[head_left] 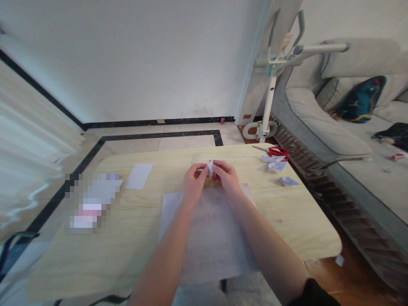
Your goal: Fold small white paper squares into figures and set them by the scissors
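Note:
Between the fingertips of both hands is a small folded piece of white paper (210, 167), standing upright over the middle of the table. My left hand (195, 178) pinches it from the left, thumb toward me. From the other side my right hand (225, 175) grips it with thumb and fingers. The paper's lower part is hidden by the fingers. Under my forearms lies a large printed sheet (213, 238), reaching the table's near edge. A flat white sheet of paper (139, 176) rests to the left of my hands.
Red-handled scissors (278, 153) lie at the table's (137, 246) far right, touching crumpled or folded white paper (276, 165). Closer in is another folded paper piece (288, 181). A blurred-out patch (95, 204) covers something at left. Beyond stand exercise equipment (269, 97) and a grey sofa (338, 127).

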`<action>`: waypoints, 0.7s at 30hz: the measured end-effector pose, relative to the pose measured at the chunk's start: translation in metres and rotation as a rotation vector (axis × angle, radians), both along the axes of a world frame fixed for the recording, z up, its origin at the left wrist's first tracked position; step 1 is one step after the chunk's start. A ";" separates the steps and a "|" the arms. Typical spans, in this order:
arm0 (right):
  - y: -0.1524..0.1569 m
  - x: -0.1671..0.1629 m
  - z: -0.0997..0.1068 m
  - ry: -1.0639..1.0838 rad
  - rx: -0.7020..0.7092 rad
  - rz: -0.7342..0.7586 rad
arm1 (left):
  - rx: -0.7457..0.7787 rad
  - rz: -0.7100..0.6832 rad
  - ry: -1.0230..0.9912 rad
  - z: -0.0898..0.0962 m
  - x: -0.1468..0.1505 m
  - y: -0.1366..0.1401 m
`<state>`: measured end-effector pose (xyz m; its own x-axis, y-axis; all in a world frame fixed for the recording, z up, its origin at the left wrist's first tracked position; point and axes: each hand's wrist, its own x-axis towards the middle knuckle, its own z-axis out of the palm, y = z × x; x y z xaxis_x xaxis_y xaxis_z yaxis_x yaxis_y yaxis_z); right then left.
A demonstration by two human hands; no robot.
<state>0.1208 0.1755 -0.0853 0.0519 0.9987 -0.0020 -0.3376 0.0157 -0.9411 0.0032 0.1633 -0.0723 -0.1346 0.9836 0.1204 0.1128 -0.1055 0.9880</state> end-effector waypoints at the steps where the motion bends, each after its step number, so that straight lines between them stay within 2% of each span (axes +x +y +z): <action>1: 0.000 0.000 0.001 -0.006 0.002 -0.001 | -0.006 -0.005 -0.003 0.001 0.000 0.000; 7: -0.001 0.000 0.003 -0.048 0.001 -0.018 | -0.028 -0.030 -0.026 0.004 0.000 0.000; 15: -0.002 0.000 0.003 -0.168 0.008 -0.031 | -0.010 -0.012 0.049 0.006 0.001 -0.001; 21: -0.001 0.002 0.003 -0.237 0.014 -0.121 | -0.017 -0.105 0.007 0.006 0.003 -0.005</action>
